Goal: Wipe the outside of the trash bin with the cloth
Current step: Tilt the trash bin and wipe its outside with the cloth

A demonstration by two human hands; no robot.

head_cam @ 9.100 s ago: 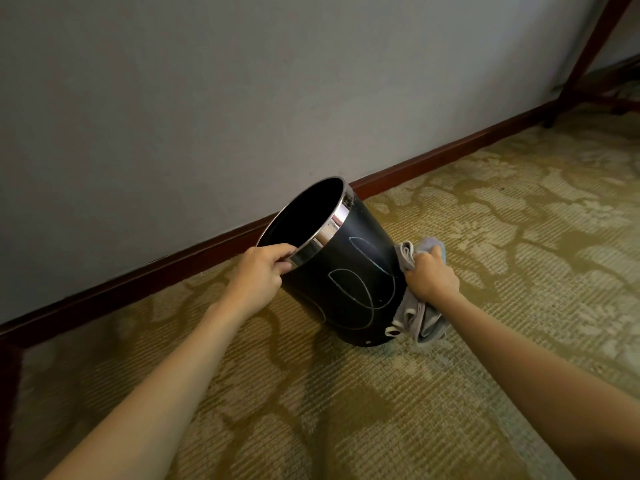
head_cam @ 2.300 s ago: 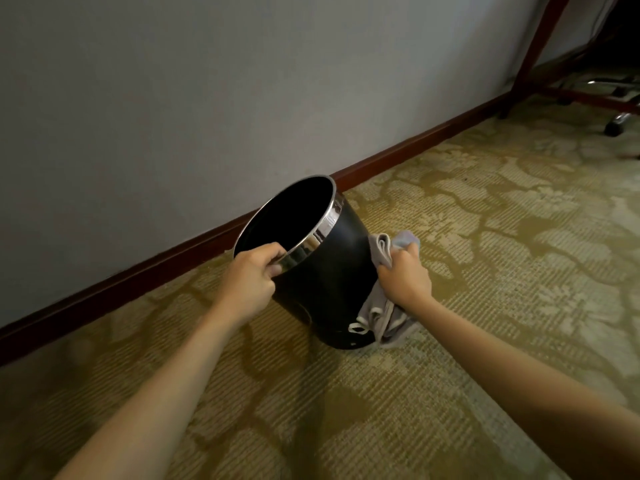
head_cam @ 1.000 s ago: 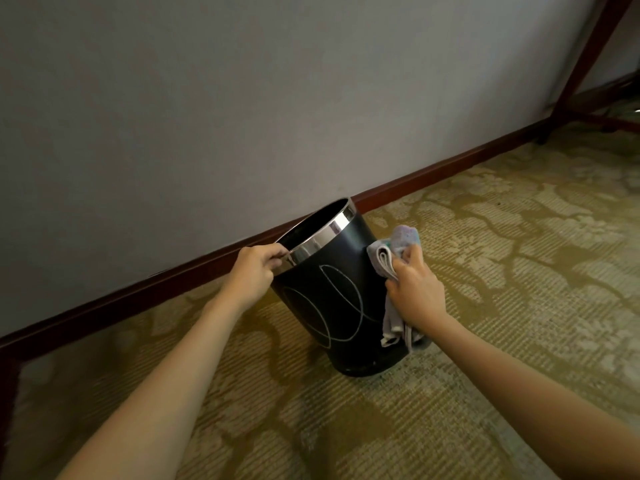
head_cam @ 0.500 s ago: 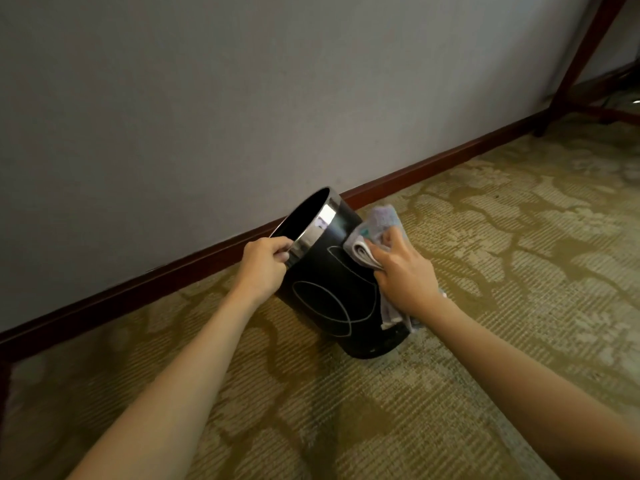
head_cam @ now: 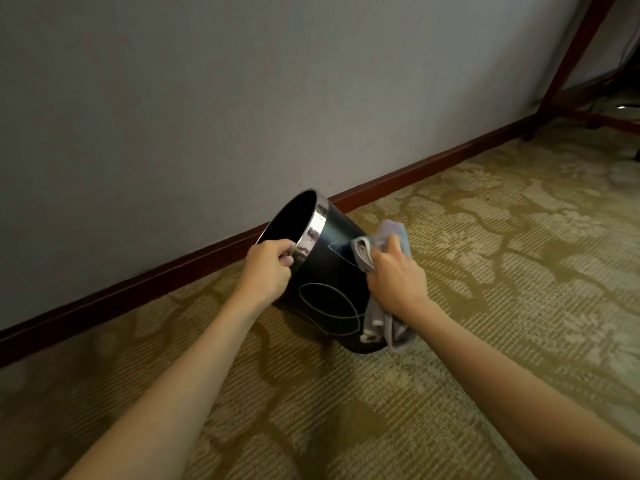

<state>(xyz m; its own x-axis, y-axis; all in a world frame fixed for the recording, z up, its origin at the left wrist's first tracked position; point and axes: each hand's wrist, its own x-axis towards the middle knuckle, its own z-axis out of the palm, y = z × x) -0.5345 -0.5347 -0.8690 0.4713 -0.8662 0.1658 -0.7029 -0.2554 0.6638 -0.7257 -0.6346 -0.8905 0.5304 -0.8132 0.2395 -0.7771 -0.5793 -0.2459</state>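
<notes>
Head view:
Bin: trash bin [head_cam: 332,271] tipped on the carpet [head_cam: 485,306] near the baseboard [head_cam: 398,176], mouth up-left, base down-right.
Left hand: left hand [head_cam: 268,268] grips the chrome rim [head_cam: 313,233].
Right hand: right hand [head_cam: 396,282] clutches the cloth [head_cam: 381,292] against the bin's right flank.
Axis: long axis slants away from the right hand; strokes probably run rim-to-base.
Far side: hidden.

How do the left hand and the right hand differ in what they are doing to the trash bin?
The left hand grips the shiny metal rim of the trash bin; the right hand holds a bunched cloth against its black side. The left hand touches the bin directly, the right hand mostly through the cloth. Both are curled around something, and both meet the tilted bin.
</notes>
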